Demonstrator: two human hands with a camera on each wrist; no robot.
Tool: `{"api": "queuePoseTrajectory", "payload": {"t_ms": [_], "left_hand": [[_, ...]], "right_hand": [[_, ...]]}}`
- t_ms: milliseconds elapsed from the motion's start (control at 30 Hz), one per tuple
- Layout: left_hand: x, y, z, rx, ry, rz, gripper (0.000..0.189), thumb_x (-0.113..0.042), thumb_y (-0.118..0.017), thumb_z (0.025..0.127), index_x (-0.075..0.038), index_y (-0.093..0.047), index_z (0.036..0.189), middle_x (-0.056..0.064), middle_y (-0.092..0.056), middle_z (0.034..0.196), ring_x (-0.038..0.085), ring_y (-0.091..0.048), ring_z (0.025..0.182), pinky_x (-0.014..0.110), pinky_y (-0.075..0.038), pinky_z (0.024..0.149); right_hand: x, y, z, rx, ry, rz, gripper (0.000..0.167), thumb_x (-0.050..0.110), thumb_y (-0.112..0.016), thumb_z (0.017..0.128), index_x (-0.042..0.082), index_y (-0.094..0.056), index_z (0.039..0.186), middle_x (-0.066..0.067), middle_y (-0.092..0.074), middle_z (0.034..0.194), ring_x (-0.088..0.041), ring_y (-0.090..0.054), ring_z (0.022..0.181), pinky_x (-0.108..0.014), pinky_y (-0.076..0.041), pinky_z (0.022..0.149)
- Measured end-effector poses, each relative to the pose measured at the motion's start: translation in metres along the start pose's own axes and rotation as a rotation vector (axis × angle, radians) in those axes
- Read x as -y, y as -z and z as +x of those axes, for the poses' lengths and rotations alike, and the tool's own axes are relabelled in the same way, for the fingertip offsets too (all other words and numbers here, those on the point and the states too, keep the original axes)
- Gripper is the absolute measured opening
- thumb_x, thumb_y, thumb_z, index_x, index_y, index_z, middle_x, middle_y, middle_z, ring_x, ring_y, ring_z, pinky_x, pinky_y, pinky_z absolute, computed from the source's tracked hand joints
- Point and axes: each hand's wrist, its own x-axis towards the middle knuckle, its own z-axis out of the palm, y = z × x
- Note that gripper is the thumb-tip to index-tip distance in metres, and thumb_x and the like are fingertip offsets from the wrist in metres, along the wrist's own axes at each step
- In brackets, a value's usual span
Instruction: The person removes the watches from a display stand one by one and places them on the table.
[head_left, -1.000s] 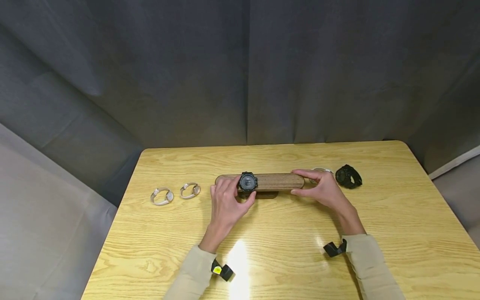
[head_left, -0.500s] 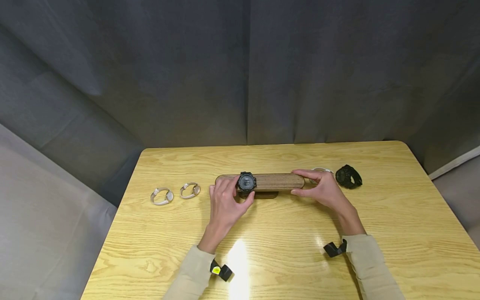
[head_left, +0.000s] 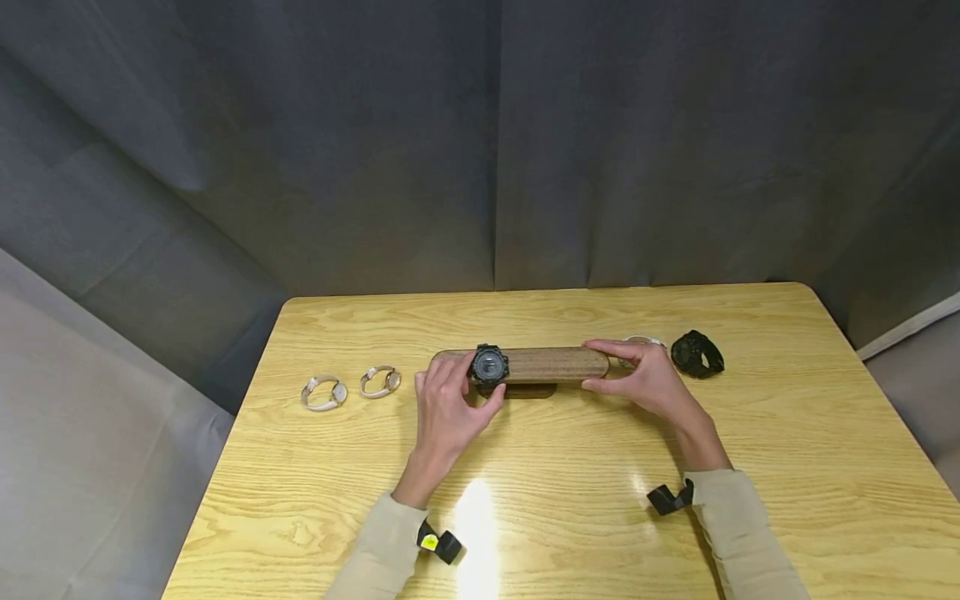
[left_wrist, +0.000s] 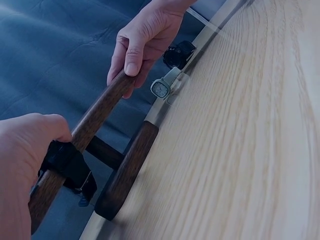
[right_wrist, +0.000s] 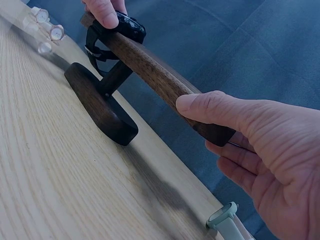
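A dark wooden watch stand with a T-shaped bar on a foot stands on the table. Around the left half of its bar hangs a black wristwatch, dial up, its strap dangling below the bar in both wrist views. My left hand pinches this watch between thumb and fingers. With thumb and fingers, my right hand grips the right end of the bar. Beside that hand lies a pale green watch, partly hidden by it in the head view.
Two light-strapped watches, one with a white dial and one with a rose-gold case, lie left of the stand. Another black watch rests at the right. A dark curtain hangs behind the wooden table.
My left hand has slid the black watch slightly to the left along the bar. The right hand and the stand have kept their places.
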Motion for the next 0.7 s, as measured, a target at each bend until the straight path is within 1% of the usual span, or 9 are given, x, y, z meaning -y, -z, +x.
{"api": "queuePoseTrajectory", "payload": {"t_ms": [167, 267, 333, 400, 467, 500, 600, 633, 700], "left_hand": [[0.0013, 0.0012, -0.0004, -0.001, 0.006, 0.012, 0.061, -0.042, -0.086, 0.082, 0.001, -0.073, 0.123, 0.002, -0.059, 0.071, 0.025, -0.065, 0.102, 0.037, -0.037, 0.078], [0.0023, 0.0016, -0.0006, -0.002, 0.009, 0.019, 0.061, -0.042, -0.085, 0.083, 0.001, -0.073, 0.124, 0.001, -0.058, 0.071, 0.025, -0.065, 0.103, 0.037, -0.038, 0.078], [0.0027, 0.0019, -0.0008, -0.002, 0.009, 0.018, 0.061, -0.042, -0.085, 0.083, 0.001, -0.073, 0.124, 0.002, -0.059, 0.071, 0.026, -0.065, 0.103, 0.037, -0.038, 0.078], [0.0031, 0.0023, -0.0011, -0.004, 0.009, 0.02, 0.061, -0.042, -0.085, 0.083, 0.001, -0.073, 0.124, 0.001, -0.058, 0.072, 0.025, -0.065, 0.101, 0.037, -0.038, 0.078], [0.0035, 0.0026, -0.0015, -0.006, 0.008, 0.019, 0.061, -0.043, -0.085, 0.083, 0.001, -0.073, 0.124, 0.0, -0.057, 0.072, 0.025, -0.064, 0.099, 0.037, -0.037, 0.077], [0.0038, 0.0026, -0.0017, -0.009, 0.006, 0.019, 0.061, -0.043, -0.085, 0.082, 0.001, -0.073, 0.124, 0.0, -0.057, 0.072, 0.025, -0.064, 0.097, 0.036, -0.037, 0.077], [0.0046, 0.0031, -0.0023, -0.007, 0.012, 0.022, 0.061, -0.043, -0.085, 0.082, 0.0, -0.073, 0.124, -0.002, -0.055, 0.072, 0.023, -0.061, 0.091, 0.036, -0.036, 0.076], [0.005, 0.0031, -0.0025, -0.008, 0.012, 0.022, 0.061, -0.043, -0.085, 0.083, 0.0, -0.073, 0.124, -0.001, -0.055, 0.071, 0.022, -0.061, 0.089, 0.036, -0.036, 0.076], [0.0057, 0.0033, -0.0025, -0.008, 0.015, 0.022, 0.061, -0.043, -0.085, 0.083, 0.0, -0.073, 0.124, 0.0, -0.056, 0.071, 0.022, -0.059, 0.086, 0.035, -0.035, 0.076]], "right_hand": [[-0.0006, -0.0005, -0.0001, -0.004, 0.011, -0.001, 0.057, 0.03, -0.091, 0.083, 0.021, -0.072, 0.136, -0.004, -0.068, 0.138, -0.024, -0.063, 0.118, -0.039, -0.049, 0.077], [-0.001, -0.0005, 0.0, -0.006, 0.012, 0.001, 0.057, 0.029, -0.091, 0.083, 0.022, -0.072, 0.135, -0.003, -0.069, 0.138, -0.021, -0.063, 0.118, -0.04, -0.049, 0.079], [-0.0014, -0.0004, 0.0001, -0.005, 0.01, 0.005, 0.057, 0.029, -0.091, 0.083, 0.022, -0.072, 0.136, -0.003, -0.068, 0.138, -0.02, -0.063, 0.116, -0.04, -0.049, 0.075], [-0.0016, -0.0002, 0.0003, -0.004, 0.008, 0.007, 0.057, 0.03, -0.091, 0.083, 0.021, -0.072, 0.136, -0.004, -0.068, 0.138, -0.021, -0.062, 0.12, -0.041, -0.049, 0.074], [-0.0019, -0.0002, 0.0001, -0.002, 0.007, 0.013, 0.057, 0.029, -0.091, 0.083, 0.021, -0.072, 0.136, -0.005, -0.068, 0.138, -0.025, -0.062, 0.122, -0.044, -0.052, 0.08], [-0.0019, -0.0001, 0.0001, -0.002, 0.006, 0.016, 0.057, 0.029, -0.092, 0.082, 0.021, -0.072, 0.136, -0.005, -0.068, 0.138, -0.027, -0.061, 0.124, -0.047, -0.053, 0.086], [-0.0017, 0.0, -0.0001, -0.001, 0.006, 0.025, 0.057, 0.029, -0.092, 0.082, 0.021, -0.072, 0.135, -0.006, -0.069, 0.138, -0.031, -0.058, 0.132, -0.058, -0.048, 0.101], [-0.0016, 0.0001, -0.0001, 0.0, 0.007, 0.025, 0.057, 0.029, -0.092, 0.082, 0.022, -0.072, 0.135, -0.006, -0.069, 0.138, -0.031, -0.057, 0.133, -0.059, -0.047, 0.102], [-0.0013, 0.0003, 0.0002, 0.0, 0.008, 0.019, 0.057, 0.03, -0.092, 0.082, 0.022, -0.072, 0.135, -0.005, -0.069, 0.138, -0.03, -0.058, 0.133, -0.056, -0.048, 0.097]]}}
